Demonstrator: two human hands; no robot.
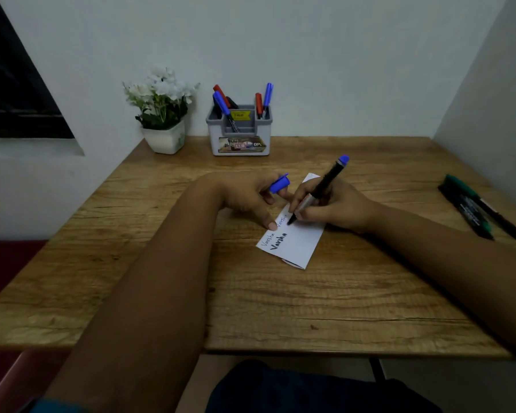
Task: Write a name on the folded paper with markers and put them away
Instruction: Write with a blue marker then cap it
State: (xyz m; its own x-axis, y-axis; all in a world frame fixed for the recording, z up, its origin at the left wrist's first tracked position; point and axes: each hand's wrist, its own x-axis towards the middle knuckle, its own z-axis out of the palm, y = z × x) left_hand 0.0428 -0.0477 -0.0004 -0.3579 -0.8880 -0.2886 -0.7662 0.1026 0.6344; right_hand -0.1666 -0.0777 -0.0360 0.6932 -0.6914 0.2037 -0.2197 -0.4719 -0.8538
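Our right hand (337,208) pinches a marker (319,189), tip down on the paper (298,242). Our left hand (251,193) grips the blue cap (279,183) in curled fingers while its thumb (270,224) presses the paper's left edge. We see the folded paper lying flat and slanted mid-table (310,308), with handwriting along its left side. Two green markers (483,210) lie together at the right edge, well apart from the paper. At the back, a grey holder (240,135) with more markers stands just beside a flowerpot (165,138).
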